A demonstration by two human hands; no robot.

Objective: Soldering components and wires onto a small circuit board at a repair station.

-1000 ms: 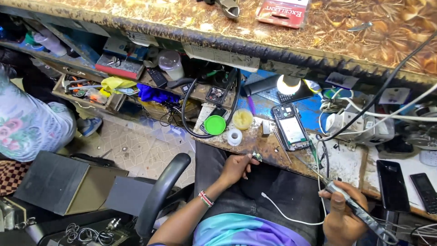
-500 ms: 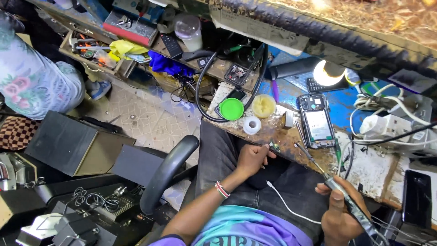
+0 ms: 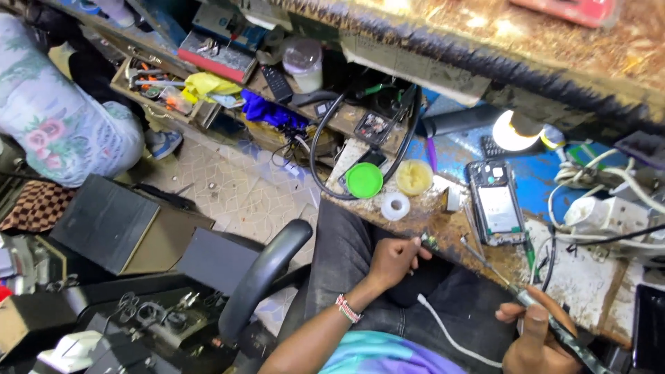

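Cluttered repair stall under warm light from a small glowing lamp (image 3: 514, 131). Worn wooden workbench (image 3: 443, 228), partly painted blue, beneath a scuffed overhanging counter (image 3: 485, 41). Pale patterned tile floor (image 3: 235, 194). Black chair armrest (image 3: 267, 273) near dark boxes (image 3: 104, 221) at left.

Bright green on the round plastic lid (image 3: 364, 179). Right of that lid, pale yellow in the small round tub (image 3: 414, 176); below-right, white on the tape ring (image 3: 395, 206). Farther right, blue paint over the rust-brown worn wooden bench top (image 3: 540, 181). Far left of the lid, pink-and-green floral print on pale cloth (image 3: 55, 128).
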